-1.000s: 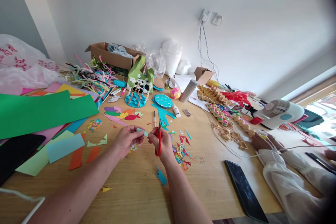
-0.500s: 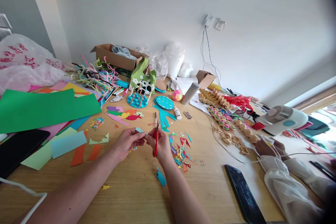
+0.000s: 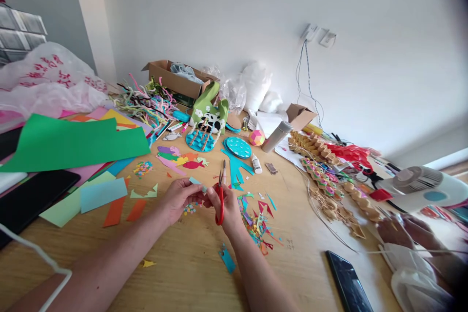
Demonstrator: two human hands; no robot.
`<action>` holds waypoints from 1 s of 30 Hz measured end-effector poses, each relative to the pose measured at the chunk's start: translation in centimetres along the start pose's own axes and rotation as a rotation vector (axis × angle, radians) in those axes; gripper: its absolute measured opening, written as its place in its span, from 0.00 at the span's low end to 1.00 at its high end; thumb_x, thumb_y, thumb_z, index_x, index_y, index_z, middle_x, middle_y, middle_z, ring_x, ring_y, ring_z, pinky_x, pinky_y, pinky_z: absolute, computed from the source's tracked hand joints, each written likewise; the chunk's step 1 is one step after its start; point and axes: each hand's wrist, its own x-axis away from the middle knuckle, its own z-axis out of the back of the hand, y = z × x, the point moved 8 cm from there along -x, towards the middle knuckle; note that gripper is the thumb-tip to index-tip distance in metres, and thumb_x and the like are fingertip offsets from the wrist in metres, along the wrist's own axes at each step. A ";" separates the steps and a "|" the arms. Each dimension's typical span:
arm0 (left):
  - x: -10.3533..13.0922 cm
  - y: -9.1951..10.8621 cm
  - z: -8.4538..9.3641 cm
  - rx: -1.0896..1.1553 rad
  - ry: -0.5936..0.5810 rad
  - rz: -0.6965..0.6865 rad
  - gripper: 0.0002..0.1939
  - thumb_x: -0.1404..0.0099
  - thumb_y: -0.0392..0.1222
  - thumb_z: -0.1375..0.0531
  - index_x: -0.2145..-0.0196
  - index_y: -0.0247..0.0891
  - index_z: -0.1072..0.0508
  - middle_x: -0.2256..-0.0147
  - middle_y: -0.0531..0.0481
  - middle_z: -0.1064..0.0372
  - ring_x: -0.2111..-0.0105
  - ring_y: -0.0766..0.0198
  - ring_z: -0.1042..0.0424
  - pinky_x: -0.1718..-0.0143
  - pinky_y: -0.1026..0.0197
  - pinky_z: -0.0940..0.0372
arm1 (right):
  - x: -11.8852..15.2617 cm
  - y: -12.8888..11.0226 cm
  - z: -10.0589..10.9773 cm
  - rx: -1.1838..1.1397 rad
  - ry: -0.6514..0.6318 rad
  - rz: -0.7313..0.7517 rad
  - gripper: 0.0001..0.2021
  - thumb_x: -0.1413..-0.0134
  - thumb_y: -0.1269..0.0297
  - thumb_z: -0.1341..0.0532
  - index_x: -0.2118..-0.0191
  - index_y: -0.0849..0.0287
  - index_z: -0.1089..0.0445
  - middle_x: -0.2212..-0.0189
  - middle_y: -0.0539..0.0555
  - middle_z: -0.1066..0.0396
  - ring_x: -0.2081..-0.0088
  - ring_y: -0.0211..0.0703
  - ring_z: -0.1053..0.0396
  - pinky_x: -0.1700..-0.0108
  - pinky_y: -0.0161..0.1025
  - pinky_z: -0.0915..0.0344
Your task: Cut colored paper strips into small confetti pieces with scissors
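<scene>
My left hand pinches a small piece of light blue paper between thumb and fingers. Close beside it, my right hand has red-handled scissors in its grip, blades pointing away from me. The right thumb and fingertip meet near the paper's edge; whether they also touch it I cannot tell. Under the hands lie tiny coloured paper bits. To the right spreads a heap of coloured paper scraps, and a blue scrap lies by my right forearm. Fish-shaped paper cutouts rest beyond my left hand.
Coloured paper sheets and a black tablet-like slab cover the left side. A grey bottle stands behind. On the right are a phone, a white fan, a cable and another person's hands.
The view has turned a little to the left, so most things appear shifted right. Both hands stay close together, with the paper and scissors still held. The other person's hands have moved slightly.
</scene>
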 end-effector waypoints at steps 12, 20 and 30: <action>0.6 -0.2 0.0 0.152 0.106 0.047 0.08 0.53 0.38 0.32 0.75 0.32 0.24 0.77 0.48 0.27 0.76 0.67 0.30 0.72 0.66 0.35 | 1.2 2.9 -0.6 0.277 -0.096 -0.125 0.24 0.55 0.42 0.38 0.77 0.61 0.40 0.85 0.50 0.34 0.82 0.36 0.37 0.82 0.29 0.47; 0.5 -0.6 0.2 0.110 0.129 0.058 0.08 0.53 0.39 0.32 0.76 0.33 0.25 0.78 0.49 0.28 0.77 0.67 0.31 0.74 0.66 0.37 | 1.2 3.4 -1.3 0.115 -0.113 -0.191 0.24 0.58 0.43 0.36 0.79 0.60 0.41 0.88 0.48 0.36 0.86 0.35 0.39 0.85 0.29 0.49; 0.8 -0.2 0.0 0.023 0.122 0.058 0.08 0.57 0.39 0.32 0.80 0.33 0.27 0.80 0.50 0.29 0.78 0.67 0.32 0.74 0.65 0.39 | 1.4 3.5 -2.0 -0.077 -0.171 -0.217 0.23 0.56 0.43 0.37 0.76 0.63 0.37 0.83 0.51 0.32 0.86 0.34 0.36 0.85 0.29 0.42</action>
